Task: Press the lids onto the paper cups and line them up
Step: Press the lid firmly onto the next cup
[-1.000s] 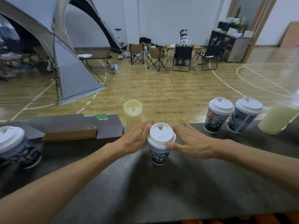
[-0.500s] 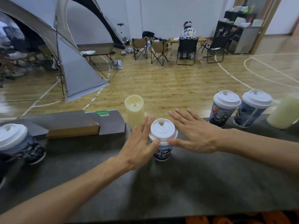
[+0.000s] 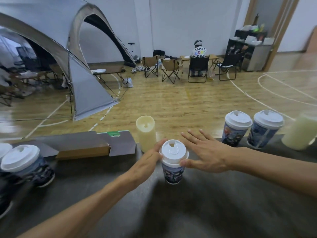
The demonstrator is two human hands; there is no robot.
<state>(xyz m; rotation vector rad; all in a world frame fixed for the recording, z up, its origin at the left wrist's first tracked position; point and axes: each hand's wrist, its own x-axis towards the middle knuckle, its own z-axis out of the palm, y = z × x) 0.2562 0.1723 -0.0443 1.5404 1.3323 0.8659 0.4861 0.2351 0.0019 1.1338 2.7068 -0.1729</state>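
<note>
A printed paper cup (image 3: 173, 172) with a white lid (image 3: 173, 150) stands upright in the middle of the dark table (image 3: 188, 212). My left hand (image 3: 145, 162) touches the lid's left rim with flat fingers. My right hand (image 3: 207, 154) has its fingers spread, and its thumb rests on the lid's right rim. Two lidded cups (image 3: 235, 128) (image 3: 265, 128) stand side by side at the far right. Another lidded cup (image 3: 25, 164) is at the left edge, blurred.
A cream flameless candle (image 3: 146, 133) stands just behind the middle cup. A flat cardboard box (image 3: 85, 146) lies at the back left. A pale blurred candle (image 3: 301, 133) is at the far right. Beyond the table are a wooden floor, a tent, folding chairs and a seated person.
My right hand's fingers have opened out and lifted off the lid, leaving the thumb at the rim. My left hand stayed against the lid's left side. The camera tilted slightly.
</note>
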